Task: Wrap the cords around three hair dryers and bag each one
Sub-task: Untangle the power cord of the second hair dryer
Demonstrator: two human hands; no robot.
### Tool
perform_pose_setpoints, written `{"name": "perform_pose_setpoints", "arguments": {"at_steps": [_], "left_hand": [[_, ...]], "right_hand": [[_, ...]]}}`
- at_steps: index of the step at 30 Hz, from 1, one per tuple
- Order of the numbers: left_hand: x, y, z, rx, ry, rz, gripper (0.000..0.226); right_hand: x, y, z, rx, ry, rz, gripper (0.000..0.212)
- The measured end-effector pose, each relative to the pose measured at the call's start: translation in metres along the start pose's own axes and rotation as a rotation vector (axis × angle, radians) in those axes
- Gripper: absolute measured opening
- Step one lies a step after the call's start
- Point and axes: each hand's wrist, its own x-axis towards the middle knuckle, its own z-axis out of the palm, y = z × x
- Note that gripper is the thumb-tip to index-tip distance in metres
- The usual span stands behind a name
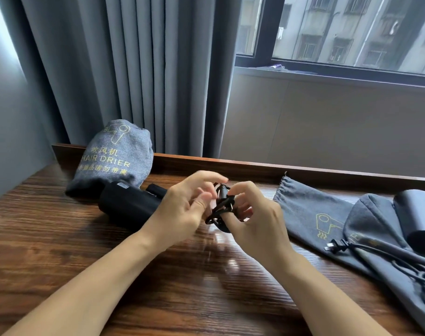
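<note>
black cord [222,204] is bunched in loops between the two hands, above the wooden table [85,251], and the loops seem wound round the handle of the hair dryer [127,204] whose dark barrel lies on the table to the left, though the handle itself is hidden behind the hands. the right hand [252,219] has its fingers curled round the wrapped bundle, thumb and forefinger pinching near the top where the cord end sticks up. the left hand [182,204] is just beside the bundle with fingers spread and relaxed, gripping nothing that i can see; it is slightly blurred.

the dryer's long axis runs left to right, barrel away to the left, wrapped part at the right hand. so the right hand is the one on the cord, and the left is nearer the barrel. my guess is the loose end is being tucked.

one filled grey bag [109,158] stands at the back left. an empty bag [305,204] lies flat to the right, near another dryer [417,214] with its cord loose.
</note>
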Motion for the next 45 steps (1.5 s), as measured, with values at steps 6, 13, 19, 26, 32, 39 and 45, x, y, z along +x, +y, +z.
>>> {"name": "perform_pose_setpoints", "arguments": {"at_steps": [6, 13, 19, 26, 32, 39, 45], "left_hand": [[0.002, -0.005, -0.005, 0.744, 0.037, 0.319, 0.027], [0.015, 0.0, -0.03, 0.11, 0.55, -0.233, 0.017], [0.02, 0.012, -0.024, -0.337, 0.51, -0.435, 0.019], [0.019, 0.02, -0.018, -0.484, 0.363, -0.492, 0.01], [0.016, 0.017, -0.013, -0.436, 0.325, -0.492, 0.021], [0.017, 0.018, -0.006, -0.507, 0.426, -0.523, 0.03], [0.02, 0.013, -0.009, -0.674, 0.464, -0.636, 0.019]], "right_hand": [[-0.003, 0.002, 0.002, 0.002, -0.035, -0.034, 0.046], [-0.001, 0.006, -0.005, 0.006, -0.176, -0.044, 0.048], [0.007, 0.013, -0.013, 0.129, -0.254, 0.139, 0.051], [0.01, 0.022, -0.008, 0.403, -0.118, 0.31, 0.051], [0.006, 0.016, -0.004, 0.544, -0.094, 0.208, 0.051], [0.006, 0.031, -0.003, 0.025, -0.159, 0.058, 0.035], [0.006, 0.03, -0.011, -0.254, -0.266, 0.004, 0.014]]}}
